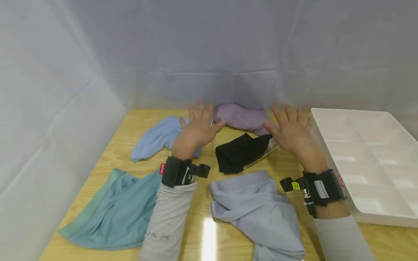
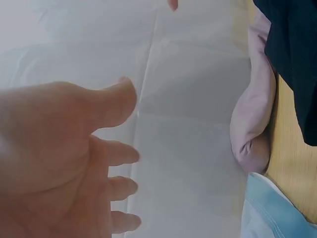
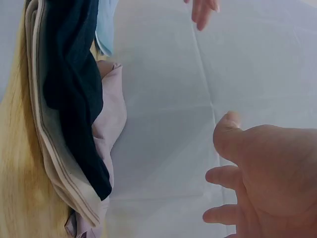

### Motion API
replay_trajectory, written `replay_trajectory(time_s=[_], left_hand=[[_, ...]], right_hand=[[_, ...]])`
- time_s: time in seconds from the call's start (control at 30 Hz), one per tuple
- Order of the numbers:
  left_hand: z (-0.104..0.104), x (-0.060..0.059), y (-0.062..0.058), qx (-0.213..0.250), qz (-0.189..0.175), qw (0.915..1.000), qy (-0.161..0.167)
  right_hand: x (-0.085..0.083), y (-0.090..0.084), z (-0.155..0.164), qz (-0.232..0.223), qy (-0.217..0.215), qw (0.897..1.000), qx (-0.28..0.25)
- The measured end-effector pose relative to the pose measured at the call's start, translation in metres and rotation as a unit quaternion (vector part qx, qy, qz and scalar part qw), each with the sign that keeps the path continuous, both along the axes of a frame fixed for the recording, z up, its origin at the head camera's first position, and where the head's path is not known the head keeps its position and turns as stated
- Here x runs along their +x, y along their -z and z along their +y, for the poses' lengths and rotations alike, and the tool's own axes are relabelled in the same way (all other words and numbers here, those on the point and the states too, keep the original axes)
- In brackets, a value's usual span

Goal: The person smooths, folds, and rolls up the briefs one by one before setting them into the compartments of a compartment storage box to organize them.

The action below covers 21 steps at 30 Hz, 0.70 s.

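Grey cloth (image 1: 258, 212) lies nearest. 2 hands raised, fingers spread, holding nothing: left hand (image 1: 196, 131) over blue cloth (image 1: 158, 137), right hand (image 1: 292, 135) beside black cloth (image 1: 241, 152), probably poised to pick.

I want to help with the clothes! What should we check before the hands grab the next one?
1. Left hand free: ok, fingers spread, holding nothing.
2. Right hand free: ok, open too.
3. Black cloth within reach between the hands: ok.
4. Purple cloth uncovered: ok, at the back wall.
5. White tray compartments free: ok, nothing seen inside.
6. What lies under the black cloth: cannot tell.
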State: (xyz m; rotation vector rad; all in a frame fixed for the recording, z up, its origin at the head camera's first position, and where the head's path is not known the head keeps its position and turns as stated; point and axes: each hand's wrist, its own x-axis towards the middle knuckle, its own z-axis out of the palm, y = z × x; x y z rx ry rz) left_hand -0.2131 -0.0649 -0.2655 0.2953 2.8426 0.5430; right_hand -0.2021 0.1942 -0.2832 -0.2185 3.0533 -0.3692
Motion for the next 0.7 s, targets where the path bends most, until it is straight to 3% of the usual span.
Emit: replay_trajectory(time_s=[0.13, 0.27, 0.4, 0.57, 0.63, 0.7], left_hand=[[0.001, 0.004, -0.005, -0.013, -0.015, 0.9986, 0.049], [0.004, 0.011, -0.01, -0.037, -0.063, 0.9905, 0.116], [0.008, 0.016, -0.013, -0.071, -0.113, 0.9811, 0.14], [0.01, 0.02, -0.014, -0.085, -0.14, 0.9752, 0.149], [0.011, 0.021, -0.014, -0.089, -0.137, 0.975, 0.151], [0.011, 0.023, -0.015, -0.095, -0.129, 0.9752, 0.153]], right_hand=[[0.003, -0.002, -0.001, 0.003, -0.013, 1.0, -0.007], [0.013, -0.006, -0.005, 0.014, -0.053, 0.998, 0.003], [0.031, -0.014, -0.02, 0.007, -0.113, 0.994, 0.004], [0.059, -0.008, -0.065, -0.105, -0.211, 0.972, 0.005], [0.068, 0.0, -0.085, -0.149, -0.232, 0.961, 0.003], [0.075, 0.01, -0.102, -0.164, -0.242, 0.956, 0.004]])
